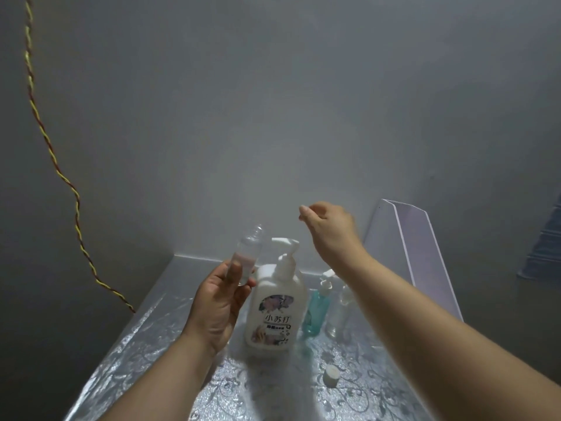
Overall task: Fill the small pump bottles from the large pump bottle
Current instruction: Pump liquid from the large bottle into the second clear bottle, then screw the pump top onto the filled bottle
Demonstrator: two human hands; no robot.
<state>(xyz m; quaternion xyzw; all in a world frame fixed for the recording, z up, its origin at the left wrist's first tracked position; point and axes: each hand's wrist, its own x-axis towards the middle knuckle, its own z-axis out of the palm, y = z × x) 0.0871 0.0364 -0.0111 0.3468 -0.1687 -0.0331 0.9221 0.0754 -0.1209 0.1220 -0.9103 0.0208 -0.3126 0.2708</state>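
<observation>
My left hand [217, 302] grips a small clear bottle [246, 256] with its neck uncapped, held up just left of the large white pump bottle [274, 302]. That large bottle stands on the silver patterned table [127, 354], its pump head pointing right. My right hand [328, 226] hovers above and to the right of the pump, fingers loosely curled, holding nothing that I can see. A small teal pump bottle [315, 311] and a small clear bottle [338, 311] stand right of the large one. A white cap [331, 374] lies on the table in front.
A clear acrylic stand [419, 253] leans at the back right of the table. A twisted yellow and red cord [54, 159] hangs down the grey wall on the left to the table's edge. Folded striped fabric [543, 241] sits at the far right.
</observation>
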